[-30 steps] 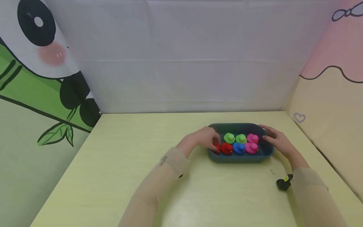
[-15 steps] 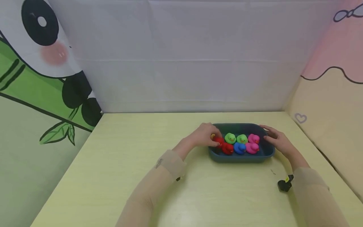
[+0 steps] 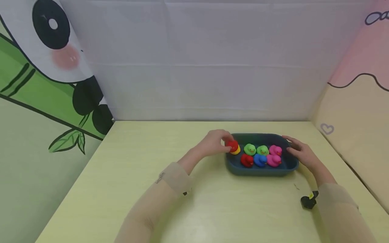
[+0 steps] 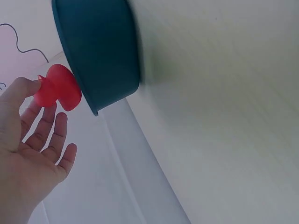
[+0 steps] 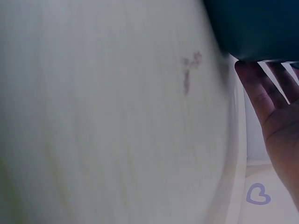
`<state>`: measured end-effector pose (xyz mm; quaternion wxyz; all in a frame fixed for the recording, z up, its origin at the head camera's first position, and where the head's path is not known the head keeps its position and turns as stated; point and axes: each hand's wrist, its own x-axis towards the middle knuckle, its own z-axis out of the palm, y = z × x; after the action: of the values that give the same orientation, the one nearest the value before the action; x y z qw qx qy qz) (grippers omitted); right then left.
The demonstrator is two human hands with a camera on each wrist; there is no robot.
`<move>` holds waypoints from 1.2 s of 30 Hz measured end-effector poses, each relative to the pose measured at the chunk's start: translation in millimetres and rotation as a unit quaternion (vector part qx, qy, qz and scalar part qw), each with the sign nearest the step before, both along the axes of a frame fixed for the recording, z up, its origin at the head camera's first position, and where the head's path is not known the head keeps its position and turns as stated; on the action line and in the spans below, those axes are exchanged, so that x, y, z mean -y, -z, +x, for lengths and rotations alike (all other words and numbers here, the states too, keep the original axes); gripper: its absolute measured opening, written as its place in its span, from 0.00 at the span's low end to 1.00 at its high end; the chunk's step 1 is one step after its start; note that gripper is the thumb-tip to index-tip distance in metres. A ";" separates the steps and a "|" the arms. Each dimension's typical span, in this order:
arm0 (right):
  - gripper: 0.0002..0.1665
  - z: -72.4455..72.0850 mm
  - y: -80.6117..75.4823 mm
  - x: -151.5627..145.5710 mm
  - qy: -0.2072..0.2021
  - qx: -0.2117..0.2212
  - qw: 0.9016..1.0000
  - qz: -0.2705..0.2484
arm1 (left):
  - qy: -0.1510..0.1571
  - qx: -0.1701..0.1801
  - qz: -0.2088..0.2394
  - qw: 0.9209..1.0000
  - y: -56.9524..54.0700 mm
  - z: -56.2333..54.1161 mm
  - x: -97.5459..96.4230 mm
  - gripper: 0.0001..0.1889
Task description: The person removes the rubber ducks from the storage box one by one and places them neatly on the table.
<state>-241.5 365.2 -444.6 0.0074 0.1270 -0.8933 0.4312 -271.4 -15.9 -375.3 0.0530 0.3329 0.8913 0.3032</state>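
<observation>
Tray (image 3: 262, 171) smooth plast.; ducks (image 3: 247, 160) smooth rubber/plast. (can't tell); tabletop (image 3: 152, 141) wood-look w/ sheen.

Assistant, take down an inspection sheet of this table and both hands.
Surface: pale yellow wood-grain table; thin dark mark toward the right.
Job's things: dark blue-green rounded tray holding two green toy ducks, two pink ducks, one blue duck, one red duck.
Clutter: small black object with yellow label, beside the beige right sleeve.
Left hand: pinches another red duck.
Right hand: touches the tray's right end.
Cables: nothing seen.
Surroundings: white backdrop, cartoon-printed side panels.
</observation>
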 end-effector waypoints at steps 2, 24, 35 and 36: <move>0.30 -0.6 0.1 -0.2 -0.001 0.004 1.000 0.002 | -0.007 0.005 0.008 1.000 -2.6 0.7 4.9 0.15; 0.31 0.1 -2.6 1.0 0.000 0.018 1.000 0.005 | -0.022 -0.049 0.007 0.999 -26.1 -18.9 51.4 0.13; 0.30 -1.0 3.4 -1.4 -0.005 0.003 1.000 -0.003 | -0.037 -0.063 -0.021 0.997 -8.5 -41.3 71.1 0.12; 0.30 -1.5 3.7 -1.2 -0.004 -0.001 1.000 -0.003 | -0.042 -0.059 -0.021 0.997 -6.7 -44.1 72.7 0.12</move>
<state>-243.0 366.4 -448.3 0.0066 0.1313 -0.8915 0.4335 -315.5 -88.6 -368.5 -0.0059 0.3114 0.9123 0.2660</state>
